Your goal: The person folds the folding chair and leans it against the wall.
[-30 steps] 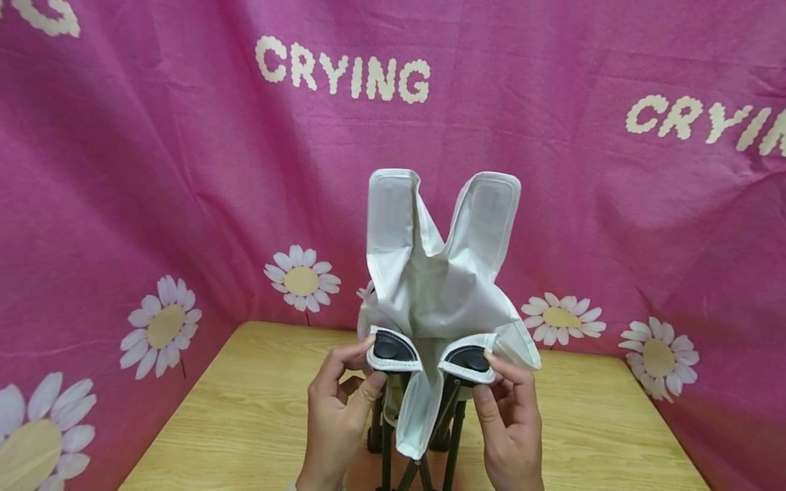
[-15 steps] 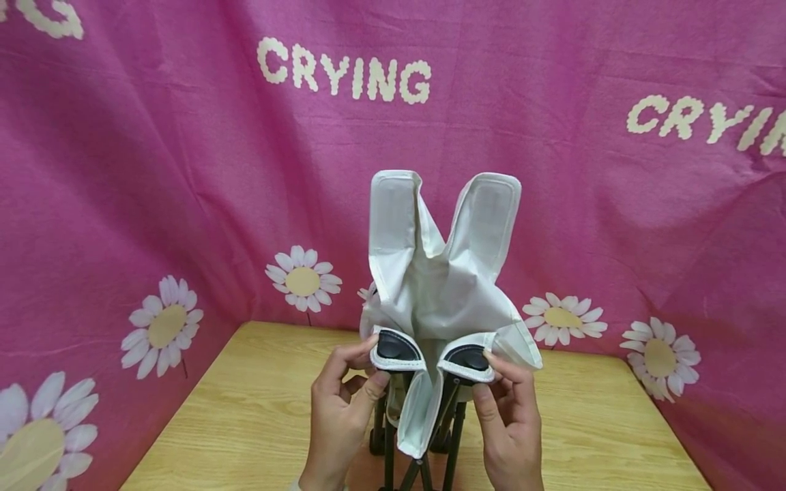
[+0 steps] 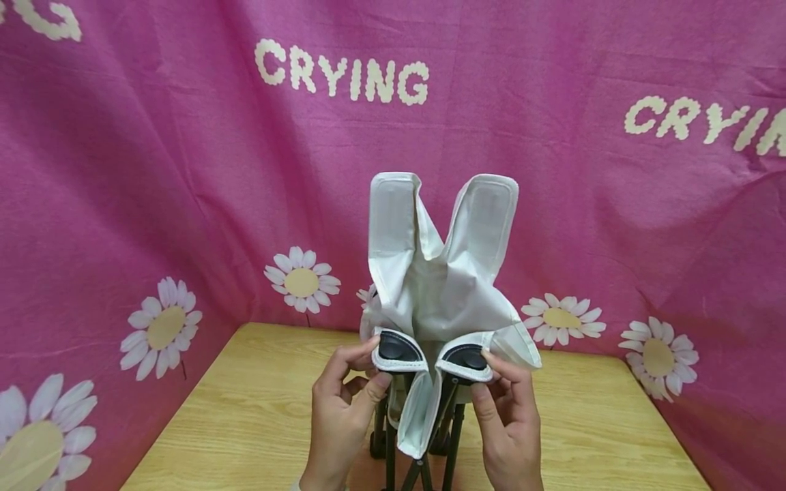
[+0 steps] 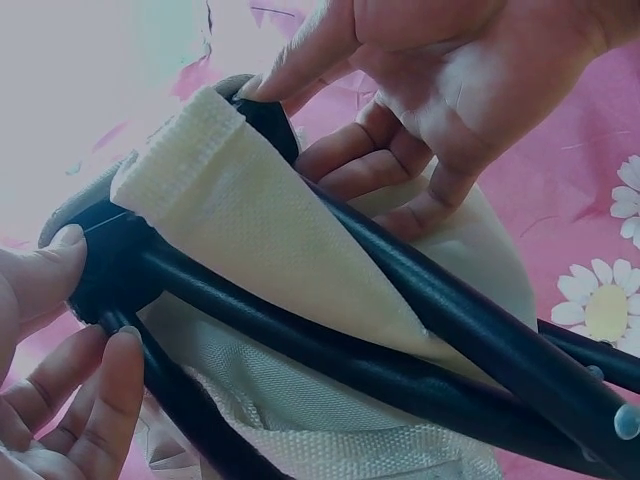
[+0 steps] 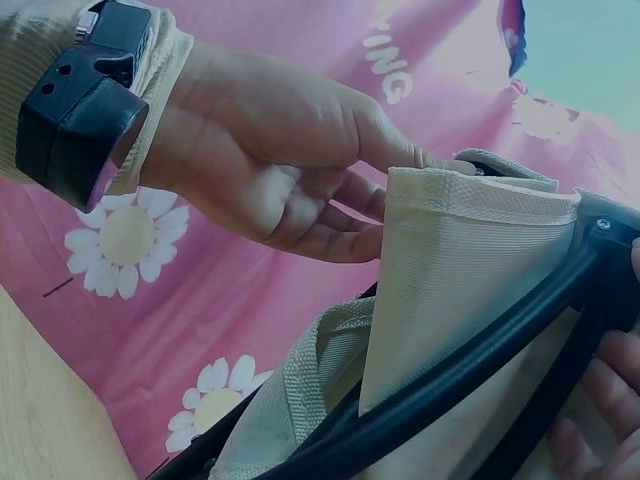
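A small folding chair with a white fabric seat (image 3: 448, 300) and dark tubular legs (image 3: 454, 447) stands folded in the middle of the head view. Two fabric corners with black end caps face me. My left hand (image 3: 344, 412) pinches the left corner (image 3: 399, 349) between thumb and index finger. The right corner (image 3: 463, 358) is pinched likewise by my right hand (image 3: 512, 423). Between them a white fold of fabric (image 3: 414, 416) hangs down. In the left wrist view, dark tubes (image 4: 330, 350) run beneath the cloth. The lower legs leave the head view's bottom edge.
Under the chair is a light wooden tabletop (image 3: 258, 402). A pink cloth (image 3: 202, 136) with daisies and lettering hangs behind and along both sides. Two white fabric flaps (image 3: 393, 211) stick up at the chair's far side.
The two pinched corners have drawn very slightly closer together, narrowing the gap between them. Both hands keep the same hold, and the chair is otherwise nearly still.
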A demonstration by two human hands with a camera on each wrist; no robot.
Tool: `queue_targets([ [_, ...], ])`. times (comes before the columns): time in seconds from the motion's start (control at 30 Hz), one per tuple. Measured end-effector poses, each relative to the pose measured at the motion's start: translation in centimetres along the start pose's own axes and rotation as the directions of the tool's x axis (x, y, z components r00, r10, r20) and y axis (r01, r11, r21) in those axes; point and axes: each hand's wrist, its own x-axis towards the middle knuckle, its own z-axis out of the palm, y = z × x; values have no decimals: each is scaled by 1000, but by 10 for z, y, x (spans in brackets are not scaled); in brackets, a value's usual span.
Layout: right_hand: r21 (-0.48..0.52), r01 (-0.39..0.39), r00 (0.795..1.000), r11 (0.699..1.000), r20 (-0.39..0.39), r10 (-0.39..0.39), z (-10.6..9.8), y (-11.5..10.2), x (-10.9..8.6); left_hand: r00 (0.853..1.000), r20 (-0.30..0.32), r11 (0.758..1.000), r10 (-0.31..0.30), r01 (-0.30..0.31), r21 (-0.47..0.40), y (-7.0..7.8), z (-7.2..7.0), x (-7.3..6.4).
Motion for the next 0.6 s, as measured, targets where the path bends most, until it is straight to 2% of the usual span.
queue_targets([
  [0.2,-17,-15,1000,1000,-13,15,1,-1,0,999,3,999,-34,34,-2,-1,1,0],
  [0.6,-52,-75,996,996,-45,72,3,-2,0,999,-16,999,34,-35,-11,-2,6,1],
])
